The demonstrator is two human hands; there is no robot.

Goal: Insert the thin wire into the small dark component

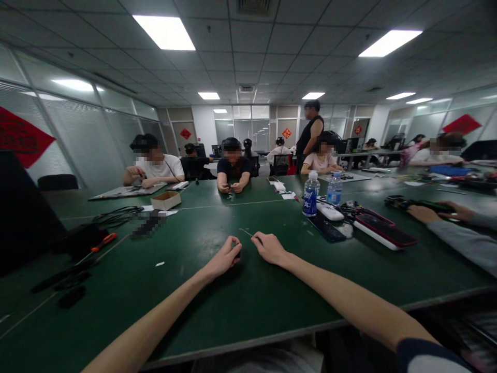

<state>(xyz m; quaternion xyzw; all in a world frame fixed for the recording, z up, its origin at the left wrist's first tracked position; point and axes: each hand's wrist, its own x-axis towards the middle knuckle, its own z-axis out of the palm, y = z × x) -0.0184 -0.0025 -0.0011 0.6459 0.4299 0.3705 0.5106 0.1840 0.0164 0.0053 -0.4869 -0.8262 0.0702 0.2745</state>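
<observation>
My right hand point(269, 247) is closed in a pinch on a thin, light-coloured rod point(246, 231). The rod points left and away from me, and its kind is too small to tell. Just to the left, my left hand point(224, 257) curls its fingers round a small dark object point(238, 254), mostly hidden by the fingers. A narrow gap separates the two hands. Both rest at or just above the green tabletop point(248, 295); contact is hard to tell.
Two water bottles point(310, 194), a dark phone point(326, 228) and a red-edged device point(384, 230) lie to the right, near a co-worker's hands point(425, 213). An open cardboard box point(166, 200), black cables point(116, 216) and an orange-handled tool point(104, 242) are at left. Other people sit opposite.
</observation>
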